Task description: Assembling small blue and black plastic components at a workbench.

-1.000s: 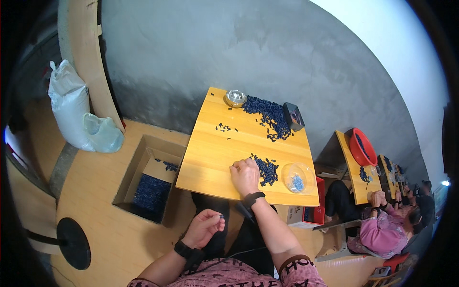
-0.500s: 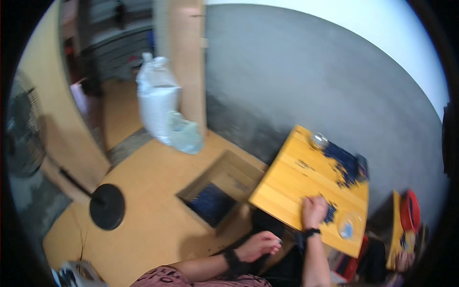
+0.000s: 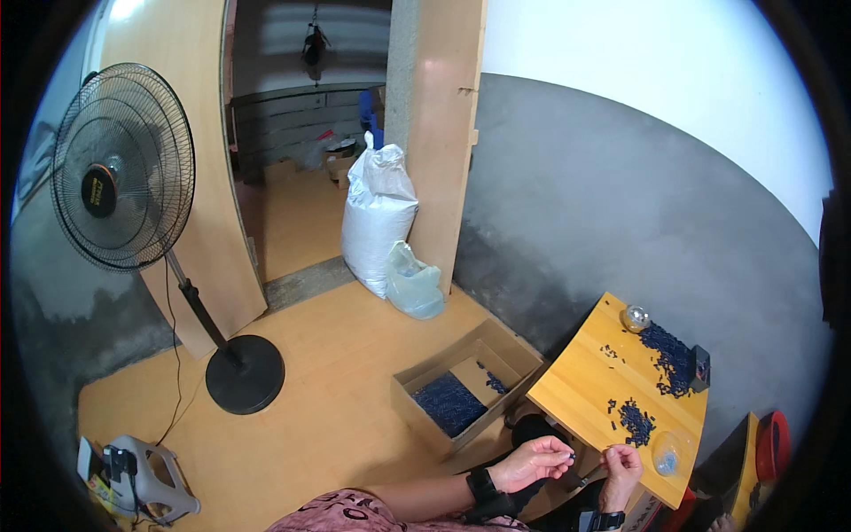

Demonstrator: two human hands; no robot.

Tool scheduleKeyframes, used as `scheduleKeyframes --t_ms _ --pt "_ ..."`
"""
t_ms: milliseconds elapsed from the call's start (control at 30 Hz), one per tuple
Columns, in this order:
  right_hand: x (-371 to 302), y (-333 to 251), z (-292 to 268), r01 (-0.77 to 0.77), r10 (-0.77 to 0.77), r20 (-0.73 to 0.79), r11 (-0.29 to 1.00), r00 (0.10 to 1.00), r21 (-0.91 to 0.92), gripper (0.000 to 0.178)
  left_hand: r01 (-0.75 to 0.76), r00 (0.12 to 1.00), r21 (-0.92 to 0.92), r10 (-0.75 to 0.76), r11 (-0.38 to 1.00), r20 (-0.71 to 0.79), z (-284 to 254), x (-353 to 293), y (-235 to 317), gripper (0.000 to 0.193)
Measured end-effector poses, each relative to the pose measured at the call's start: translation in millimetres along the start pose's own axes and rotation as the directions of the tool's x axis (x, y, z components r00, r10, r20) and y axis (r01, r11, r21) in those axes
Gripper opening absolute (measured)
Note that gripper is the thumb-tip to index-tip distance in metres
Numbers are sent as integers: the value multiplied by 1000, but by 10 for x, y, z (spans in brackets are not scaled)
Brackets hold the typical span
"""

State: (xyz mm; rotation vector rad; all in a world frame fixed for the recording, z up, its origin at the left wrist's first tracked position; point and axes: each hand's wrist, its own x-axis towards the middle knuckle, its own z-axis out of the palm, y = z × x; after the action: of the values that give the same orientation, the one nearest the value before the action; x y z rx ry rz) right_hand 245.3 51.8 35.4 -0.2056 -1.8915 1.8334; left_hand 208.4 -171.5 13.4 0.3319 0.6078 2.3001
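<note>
One small dark piece sits in the left hand's pinched grip, beside the desk's near edge. The right hand's grip is drawn closed; any contents cannot be told. Many loose pieces lie on the desk, apparently outstanding; a massed batch lies in the carton, completion unverified.

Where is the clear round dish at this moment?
In the head view, the clear round dish sits at lower right on the yellow table, just right of a dark pile of small pieces and the right hand.
</note>
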Motion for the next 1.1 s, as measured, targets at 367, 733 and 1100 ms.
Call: scheduleKeyframes --t_ms 367,733,1100 --pt "-747 -1036 345 -149 115 172 968 978 200 19 -72 996 80 68 994 50 608 -248 340 13" --pt "-1122 -1365 166 127 -143 97 980 985 152 15 60 982 258 -103 964 155 1043 -312 266 10" --pt "-1247 -1407 76 210 -218 79 973 973 95 15 -23 983 431 -59 902 176 1127 -373 239 10"
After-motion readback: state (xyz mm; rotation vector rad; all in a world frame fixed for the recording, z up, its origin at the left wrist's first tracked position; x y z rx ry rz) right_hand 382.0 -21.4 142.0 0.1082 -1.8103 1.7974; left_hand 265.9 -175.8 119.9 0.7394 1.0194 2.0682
